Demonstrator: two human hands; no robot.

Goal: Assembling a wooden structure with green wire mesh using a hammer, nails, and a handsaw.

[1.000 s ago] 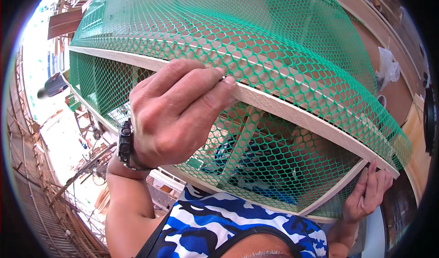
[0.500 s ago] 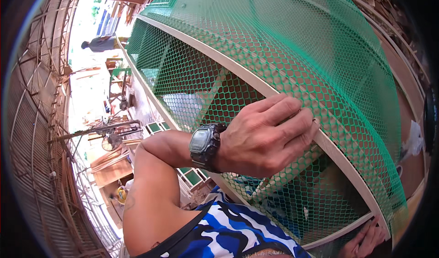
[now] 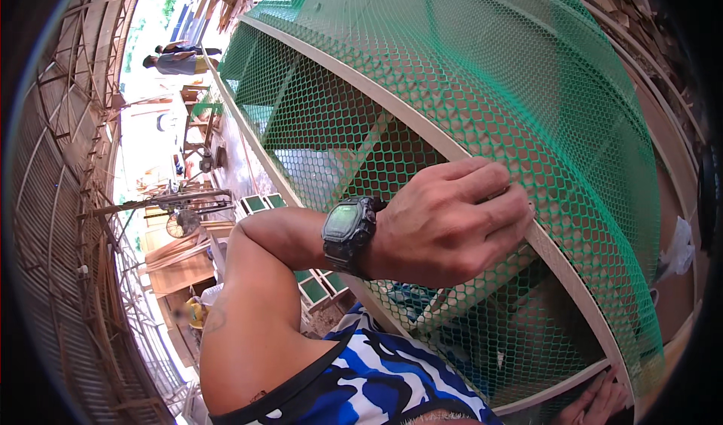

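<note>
Green plastic mesh (image 3: 482,116) is spread over a long pale wooden frame (image 3: 354,82), its far part hanging in loose folds. My left hand (image 3: 452,221), a dark digital watch (image 3: 350,233) on its wrist, is closed with curled fingers gripping the mesh at the frame's long strip. The fingertips are partly hidden, and anything small between them cannot be made out. At the lower right, my right hand (image 3: 600,402) holds the frame near its corner, where a crossbar (image 3: 553,387) meets the long strip; part of that hand is out of sight.
Under the mesh are dark openings between wooden bars. A clear plastic bag (image 3: 678,252) lies at the right. Small green-panelled frames (image 3: 315,289), a fan (image 3: 183,223) and workbenches stand to the left. Two people (image 3: 179,62) are at the far upper left, another person (image 3: 197,312) at lower left.
The view has shifted slightly, so the frame sits a little further right and lower. My left hand keeps its grip on the strip. A second person shows at the upper left.
</note>
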